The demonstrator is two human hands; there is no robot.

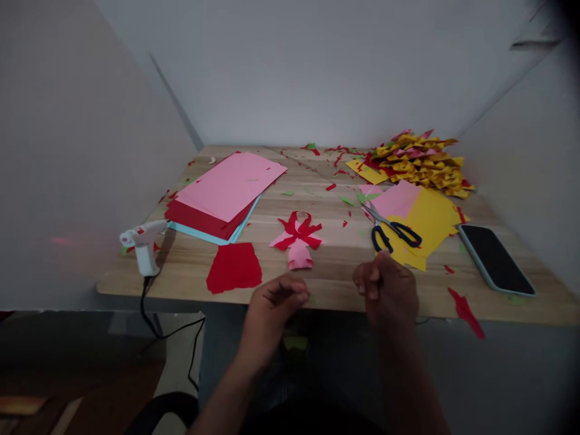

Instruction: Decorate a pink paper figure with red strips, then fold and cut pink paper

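Note:
Over the table's front edge, my left hand [270, 317] is closed, its thumb and curled fingertips pressed together. Whatever it may pinch is too small to make out. To its right, my right hand [390, 289] is also closed, with fingers folded in and their grip hidden. Just beyond my left hand lies a pink and red paper flower [299, 235] with strip-like petals. A cut piece of red paper [234, 267] rests to the left of it. Dark-handled scissors [393, 228] lie with blades parted beyond my right hand, on yellow and pink paper [430, 220].
A white glue gun [144, 246] stands at the left edge, its cord hanging down. Stacked pink sheets [235, 181] cover red and blue ones. Folded yellow paper pieces [421, 163] are heaped at back right. A phone [496, 260] lies at right; paper scraps dot the table [330, 284].

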